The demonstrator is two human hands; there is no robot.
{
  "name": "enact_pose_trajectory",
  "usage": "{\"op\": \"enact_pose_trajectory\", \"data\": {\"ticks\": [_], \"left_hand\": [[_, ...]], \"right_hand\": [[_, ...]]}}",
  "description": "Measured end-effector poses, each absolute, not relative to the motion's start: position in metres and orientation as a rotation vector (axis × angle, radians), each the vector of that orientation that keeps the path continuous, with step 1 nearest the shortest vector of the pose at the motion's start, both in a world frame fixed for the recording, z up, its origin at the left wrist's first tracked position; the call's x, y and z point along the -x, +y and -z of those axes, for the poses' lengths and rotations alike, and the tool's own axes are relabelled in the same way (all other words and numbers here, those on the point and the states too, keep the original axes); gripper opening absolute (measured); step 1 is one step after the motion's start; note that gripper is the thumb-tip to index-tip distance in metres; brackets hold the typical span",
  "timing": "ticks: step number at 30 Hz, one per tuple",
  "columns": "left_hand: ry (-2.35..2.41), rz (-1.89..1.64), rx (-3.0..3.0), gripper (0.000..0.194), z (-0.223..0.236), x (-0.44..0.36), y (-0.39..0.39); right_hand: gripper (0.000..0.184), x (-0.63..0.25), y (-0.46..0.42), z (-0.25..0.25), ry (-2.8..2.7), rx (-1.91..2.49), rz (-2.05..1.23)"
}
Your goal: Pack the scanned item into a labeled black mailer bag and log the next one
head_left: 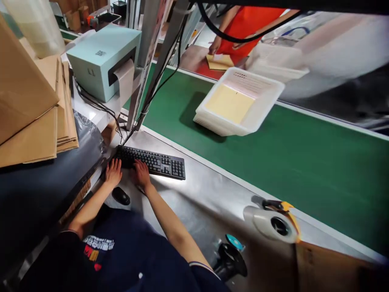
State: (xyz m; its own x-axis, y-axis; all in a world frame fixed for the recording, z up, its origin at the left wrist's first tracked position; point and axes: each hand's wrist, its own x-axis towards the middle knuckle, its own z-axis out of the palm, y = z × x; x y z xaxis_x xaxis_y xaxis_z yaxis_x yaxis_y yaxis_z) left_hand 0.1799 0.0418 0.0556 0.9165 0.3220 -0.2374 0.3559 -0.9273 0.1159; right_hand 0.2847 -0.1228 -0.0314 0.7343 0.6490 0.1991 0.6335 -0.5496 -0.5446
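Note:
A black keyboard (170, 165) lies at a slant on the metal worktop, beside the green belt. My left hand (114, 172) rests at its left end, fingers stretched out and apart over the keys. Next to it, my right hand (141, 174) lies on the lower edge of the keyboard, its fingers reaching onto the keys. Neither hand holds anything. A black mouse (120, 196) sits just below my left hand, between my forearms.
A white tray (264, 117) with a yellow sheet stands on the green conveyor belt (319, 174). A pale blue printer (105, 52) and flat cardboard (27, 138) are at left. A tape dispenser (273, 223) lies right. Another person's hand (215, 45) touches a yellow envelope (220, 62).

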Motion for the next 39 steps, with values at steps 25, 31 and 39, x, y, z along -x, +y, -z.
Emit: {"op": "enact_pose_trajectory", "data": {"ticks": [25,31,39], "left_hand": [[0.757,0.452,-3.043,0.080,-0.076,-0.231,0.013],[0.995,0.481,-2.907,0.072,-0.081,-0.255,-0.004],[1.188,0.466,-2.686,0.063,-0.095,-0.271,-0.009]], "right_hand": [[0.048,-0.292,-0.142,0.018,-0.667,2.422,-0.055],[0.051,-0.285,-0.184,0.033,-0.516,2.402,0.067],[0.052,-0.282,-0.213,0.043,-0.371,2.366,0.091]]}}
